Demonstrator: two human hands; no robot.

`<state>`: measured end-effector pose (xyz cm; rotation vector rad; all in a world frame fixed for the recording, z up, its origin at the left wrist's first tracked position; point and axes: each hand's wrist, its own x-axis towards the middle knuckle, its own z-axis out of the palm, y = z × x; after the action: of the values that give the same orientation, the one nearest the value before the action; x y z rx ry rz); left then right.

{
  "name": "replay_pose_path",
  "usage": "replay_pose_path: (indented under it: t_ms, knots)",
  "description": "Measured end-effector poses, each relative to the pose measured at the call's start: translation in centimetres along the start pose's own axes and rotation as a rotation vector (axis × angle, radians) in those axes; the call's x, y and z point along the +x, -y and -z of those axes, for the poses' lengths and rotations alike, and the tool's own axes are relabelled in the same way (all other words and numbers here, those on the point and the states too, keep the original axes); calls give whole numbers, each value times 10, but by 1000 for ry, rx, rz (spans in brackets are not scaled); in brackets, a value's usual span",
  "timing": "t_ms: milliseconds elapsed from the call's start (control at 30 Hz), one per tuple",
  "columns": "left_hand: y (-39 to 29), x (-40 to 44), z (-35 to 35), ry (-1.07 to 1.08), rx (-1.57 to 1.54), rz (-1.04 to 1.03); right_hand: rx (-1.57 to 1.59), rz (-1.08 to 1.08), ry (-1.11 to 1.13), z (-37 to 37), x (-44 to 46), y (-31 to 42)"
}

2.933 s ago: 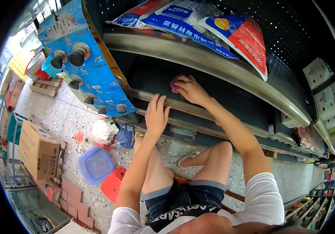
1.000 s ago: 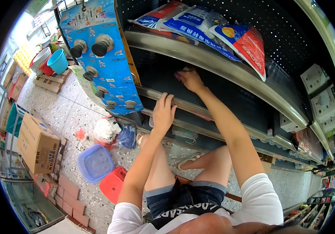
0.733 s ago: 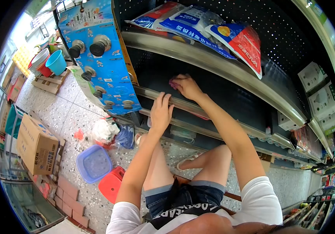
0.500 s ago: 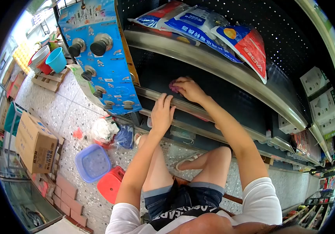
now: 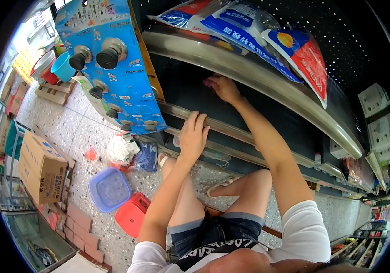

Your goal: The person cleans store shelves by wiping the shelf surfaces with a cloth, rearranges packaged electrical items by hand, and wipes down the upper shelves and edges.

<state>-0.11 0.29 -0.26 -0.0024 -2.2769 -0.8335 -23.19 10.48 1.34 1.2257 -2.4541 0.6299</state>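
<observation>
My right hand (image 5: 227, 90) is closed around a crumpled purple-pink cloth (image 5: 210, 83), pressed on the dark shelf (image 5: 188, 93) deep under the upper shelf. Part of the cloth is hidden by the fingers. Nearer to me, my left hand (image 5: 193, 136) lies against the metal front rail (image 5: 236, 131) of that shelf. Its fingers are stretched and slightly apart, holding nothing. Just left of both hands hangs a blue card (image 5: 117, 86) carrying several round metal-and-black fittings.
Plastic packages (image 5: 245, 29) lie on the upper shelf, whose curved metal edge (image 5: 249, 86) passes above my right hand. White boxes (image 5: 381, 120) stand at the right. A blue basin (image 5: 110, 190), a red stool (image 5: 132, 214) and a cardboard box (image 5: 42, 168) are on the floor.
My right hand has moved with the cloth farther back into the shelf. My left hand stays on the rail, and the view has shifted slightly.
</observation>
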Motion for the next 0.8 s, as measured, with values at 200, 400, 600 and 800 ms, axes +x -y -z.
replay_pose_path:
  t_ms: [200, 400, 600, 800]
  knots:
    - [5, -1, -2, 18, -9, 8, -131, -10, -174, -21, 21, -30]
    - [3, 0, -1, 34, -2, 16, -212, -74, -426, -22, 45, -48]
    - [7, 0, -3, 40, -10, 17, -228, -125, -575, -20, 55, -60]
    - [7, 0, -3, 21, 1, 15, -204, -128, -616, -22, 63, -56]
